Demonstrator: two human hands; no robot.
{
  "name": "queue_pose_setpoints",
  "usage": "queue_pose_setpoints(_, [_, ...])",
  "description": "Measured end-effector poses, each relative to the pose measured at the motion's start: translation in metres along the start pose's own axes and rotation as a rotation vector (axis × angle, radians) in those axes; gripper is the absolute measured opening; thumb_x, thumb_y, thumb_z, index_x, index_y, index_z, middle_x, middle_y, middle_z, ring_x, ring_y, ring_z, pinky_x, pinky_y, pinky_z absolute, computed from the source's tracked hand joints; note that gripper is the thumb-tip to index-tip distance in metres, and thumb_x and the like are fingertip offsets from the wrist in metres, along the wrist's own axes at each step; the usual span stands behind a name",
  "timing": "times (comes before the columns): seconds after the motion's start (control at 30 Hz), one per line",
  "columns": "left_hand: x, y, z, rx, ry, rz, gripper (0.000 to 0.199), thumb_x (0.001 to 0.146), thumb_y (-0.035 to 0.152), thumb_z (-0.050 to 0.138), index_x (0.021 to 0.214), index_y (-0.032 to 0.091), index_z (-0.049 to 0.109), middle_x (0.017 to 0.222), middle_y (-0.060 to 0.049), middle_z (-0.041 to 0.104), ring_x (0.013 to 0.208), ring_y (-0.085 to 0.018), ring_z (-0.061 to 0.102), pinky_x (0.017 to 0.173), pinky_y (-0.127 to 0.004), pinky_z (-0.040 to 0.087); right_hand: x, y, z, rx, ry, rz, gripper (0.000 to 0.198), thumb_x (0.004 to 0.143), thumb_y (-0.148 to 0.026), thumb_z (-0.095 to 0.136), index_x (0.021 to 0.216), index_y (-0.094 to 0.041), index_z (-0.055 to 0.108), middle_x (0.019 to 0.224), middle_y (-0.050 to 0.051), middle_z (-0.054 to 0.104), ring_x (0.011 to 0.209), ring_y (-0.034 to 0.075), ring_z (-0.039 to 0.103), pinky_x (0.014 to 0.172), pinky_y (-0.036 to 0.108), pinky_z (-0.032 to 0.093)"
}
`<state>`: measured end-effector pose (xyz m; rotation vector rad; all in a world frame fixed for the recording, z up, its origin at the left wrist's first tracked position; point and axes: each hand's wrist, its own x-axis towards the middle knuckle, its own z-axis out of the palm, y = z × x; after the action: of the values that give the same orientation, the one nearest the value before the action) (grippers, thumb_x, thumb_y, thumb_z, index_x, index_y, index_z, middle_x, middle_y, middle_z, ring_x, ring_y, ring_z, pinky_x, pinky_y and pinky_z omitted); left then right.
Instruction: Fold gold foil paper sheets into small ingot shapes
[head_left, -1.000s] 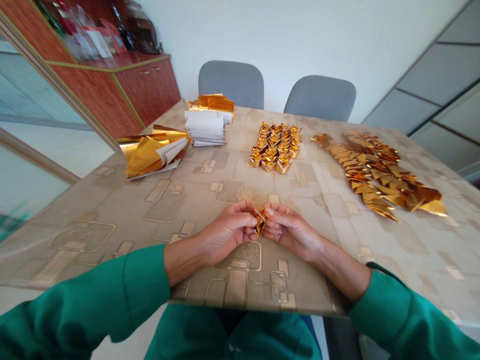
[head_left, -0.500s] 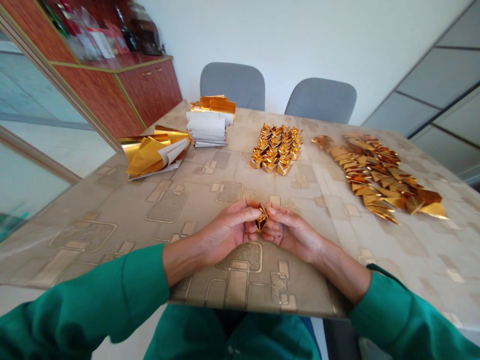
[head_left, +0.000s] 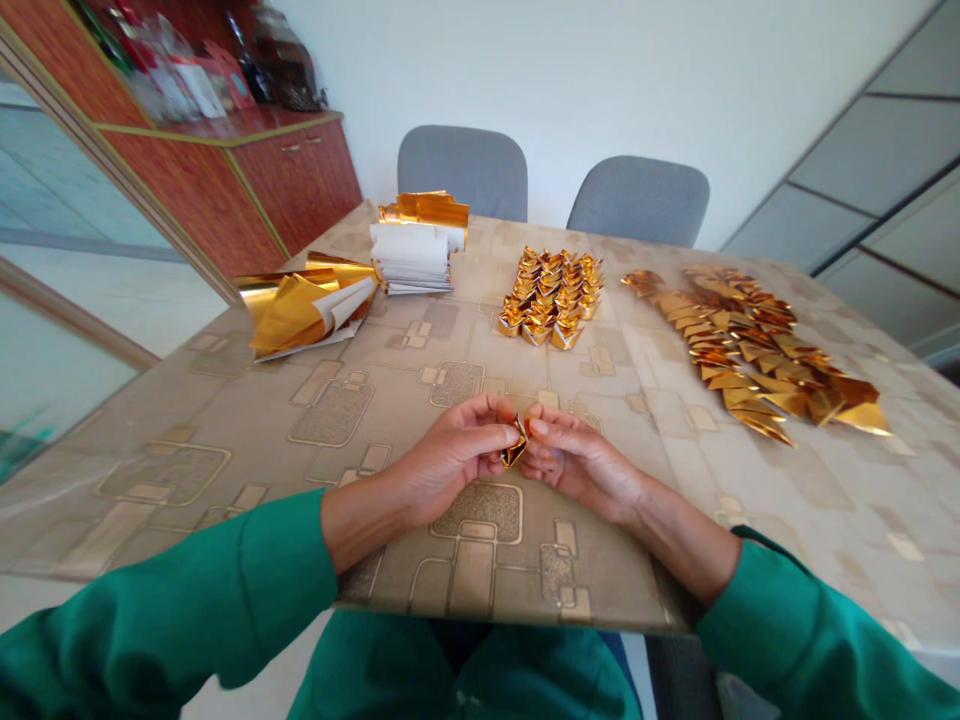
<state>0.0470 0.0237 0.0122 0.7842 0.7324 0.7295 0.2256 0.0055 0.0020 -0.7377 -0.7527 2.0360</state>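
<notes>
Between my two hands, just above the near part of the table, is a small folded gold foil paper piece [head_left: 514,454]. My left hand [head_left: 461,450] pinches its left side, thumb on top. My right hand [head_left: 574,455] grips its right edge between thumb and fingers. The fingertips cover part of the piece. Beyond my hands stand rows of folded gold paper ingots [head_left: 551,298], packed close together. To the right lies a spread of flat folded gold paper pieces [head_left: 757,350], overlapping in lines.
A stack of white-backed gold paper [head_left: 412,260] stands at the back left, beside loose fanned gold sheets [head_left: 307,310]. Two grey chairs [head_left: 463,170] are behind the patterned table [head_left: 180,470]. A wooden cabinet [head_left: 300,180] with bottles stands at the far left.
The folded gold paper has turned and tilted in my fingers and sits slightly further left. Both hands keep hold of it, with small shifts of thumbs and fingers.
</notes>
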Motion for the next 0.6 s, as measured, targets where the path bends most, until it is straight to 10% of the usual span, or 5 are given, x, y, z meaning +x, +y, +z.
queue_pose_setpoints(0.6, [-0.001,0.015,-0.003,-0.384,-0.259,-0.254,0.021,0.077,0.011,0.074,0.097,0.014,0.066,0.072,0.002,0.053,0.053,-0.003,0.044,0.047,-0.016,0.032,-0.003,-0.009,-0.003,0.101,0.032,0.052,0.023,0.076,-0.026,0.079,0.076,-0.018,0.057,0.055,-0.008,0.04,0.053,0.007,0.033,0.058,0.02,0.037])
